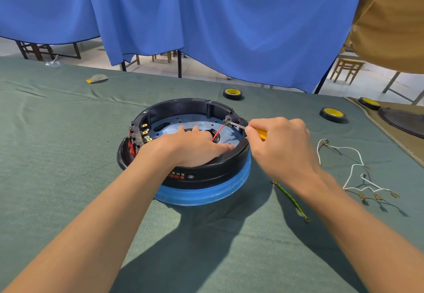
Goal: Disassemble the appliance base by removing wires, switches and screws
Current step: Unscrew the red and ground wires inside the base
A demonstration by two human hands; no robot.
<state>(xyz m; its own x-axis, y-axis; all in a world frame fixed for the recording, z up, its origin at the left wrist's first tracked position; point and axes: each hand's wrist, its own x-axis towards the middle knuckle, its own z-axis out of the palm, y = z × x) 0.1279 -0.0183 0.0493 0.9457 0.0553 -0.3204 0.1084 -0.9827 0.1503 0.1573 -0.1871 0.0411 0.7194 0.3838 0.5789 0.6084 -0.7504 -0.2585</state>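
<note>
The round black appliance base [206, 173] with a blue lower ring lies upside down in the middle of the table. My left hand [190, 146] rests flat inside it, fingers straight on the metal plate [183, 120]. My right hand [280, 146] grips a yellow-handled screwdriver [260, 133]; its metal tip touches a terminal [228, 121] at the base's far right wall, where a red wire [218, 133] ends. Red switches with brass tabs [134, 139] sit on the left rim.
White wires with brass connectors [358, 173] and a green-yellow wire [291, 198] lie on the green cloth to the right. Three black tape rolls [232, 93] [333, 114] [369, 103] stand behind. A grey disc [98, 78] lies far left. Blue curtain hangs behind.
</note>
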